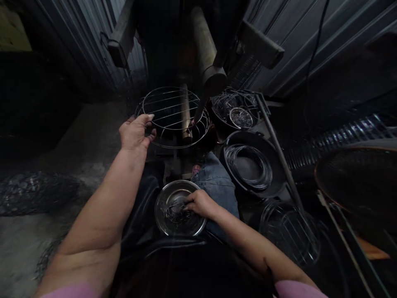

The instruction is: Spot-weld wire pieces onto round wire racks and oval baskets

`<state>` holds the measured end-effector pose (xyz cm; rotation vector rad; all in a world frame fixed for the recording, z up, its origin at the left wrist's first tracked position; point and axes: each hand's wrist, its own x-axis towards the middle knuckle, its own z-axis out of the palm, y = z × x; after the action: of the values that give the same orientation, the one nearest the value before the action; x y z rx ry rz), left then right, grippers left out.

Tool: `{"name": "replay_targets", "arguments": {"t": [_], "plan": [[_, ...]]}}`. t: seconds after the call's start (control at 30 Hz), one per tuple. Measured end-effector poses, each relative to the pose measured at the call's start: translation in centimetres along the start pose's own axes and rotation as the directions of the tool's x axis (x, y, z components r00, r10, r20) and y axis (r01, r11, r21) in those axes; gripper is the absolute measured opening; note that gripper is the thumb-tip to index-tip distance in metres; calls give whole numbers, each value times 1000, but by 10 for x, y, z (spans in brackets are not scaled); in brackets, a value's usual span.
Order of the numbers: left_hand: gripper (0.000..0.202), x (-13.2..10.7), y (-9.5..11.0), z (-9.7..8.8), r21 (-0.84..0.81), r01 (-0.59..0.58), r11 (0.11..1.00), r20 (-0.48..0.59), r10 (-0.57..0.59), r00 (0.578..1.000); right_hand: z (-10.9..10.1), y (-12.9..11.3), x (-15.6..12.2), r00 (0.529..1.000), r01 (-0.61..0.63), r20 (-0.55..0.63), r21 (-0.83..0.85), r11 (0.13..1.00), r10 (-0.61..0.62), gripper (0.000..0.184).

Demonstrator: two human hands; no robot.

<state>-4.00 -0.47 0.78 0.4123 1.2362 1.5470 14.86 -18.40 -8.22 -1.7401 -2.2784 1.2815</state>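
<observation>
My left hand (136, 131) pinches the left edge of a round wire rack (164, 111), thumb on top and fingers below. The rack has a hoop with parallel bars across it and a wider ring below, and it sits around a short metal bar (185, 114). A shiny metal bowl (161, 221) rests on my lap. In it lies a small tangle of short bent wire pieces (175, 212). My right hand (200, 203) reaches into the bowl from the right, its fingers closed at the wire pieces; the fingertips are partly hidden.
A thick metal post (204, 41) rises ahead. To the right stand a dark basin with a wire coil (248, 167) and a pan of tangled wire (229, 103). More wire racks (291, 234) lie at lower right. Rolled mesh (37, 192) is on the left floor.
</observation>
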Motion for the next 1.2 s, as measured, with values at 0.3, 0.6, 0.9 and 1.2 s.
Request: {"name": "replay_targets", "arguments": {"t": [0.3, 0.6, 0.9, 1.2], "plan": [[34, -3, -8, -2, -71, 42, 997, 6, -42, 999, 4, 3, -9, 994, -28, -97, 222, 975, 51, 20], [41, -19, -13, -3, -147, -33, 989, 17, 36, 999, -34, -14, -10, 939, 125, -335, 131, 983, -75, 20], [37, -29, -22, -1, -167, -79, 983, 48, 88, 995, -98, -49, 49, 536, 384, -838, 353, 853, 105, 12], [37, -22, -26, 6, -200, -85, 976, 83, 103, 991, -99, -59, 63, 638, 462, -695, 690, 557, 330, 22]]}}
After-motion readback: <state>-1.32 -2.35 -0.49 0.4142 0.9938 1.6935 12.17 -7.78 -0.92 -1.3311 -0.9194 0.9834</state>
